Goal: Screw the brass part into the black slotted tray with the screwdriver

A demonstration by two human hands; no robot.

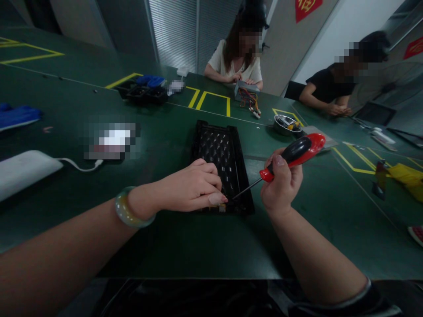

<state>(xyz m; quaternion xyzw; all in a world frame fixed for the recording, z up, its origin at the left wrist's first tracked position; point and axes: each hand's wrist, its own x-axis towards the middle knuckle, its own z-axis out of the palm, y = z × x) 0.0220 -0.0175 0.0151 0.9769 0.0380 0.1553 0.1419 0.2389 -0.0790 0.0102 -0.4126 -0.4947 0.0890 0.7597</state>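
A black plastic frame with a lattice-patterned middle (214, 147) lies on the green table in front of me. My right hand (280, 185) grips a red and black screwdriver (295, 152), its shaft slanting down left to the frame's near end. My left hand (196, 187) lies over the frame's left side, fingers curled together. Its thumb and fingertip meet beside the screwdriver tip; whatever they pinch there, if anything, is too small to make out. A jade-like bangle (123, 207) circles my left wrist. The exact contact of the tip is hard to see.
To the left are a white device with a cable (28, 169), a blurred-out phone (114, 141) and a blue glove (18, 116). A black tray (142, 94) and a metal bowl (286, 125) stand farther back. Two people sit across, one handling a metal box with wires (246, 90).
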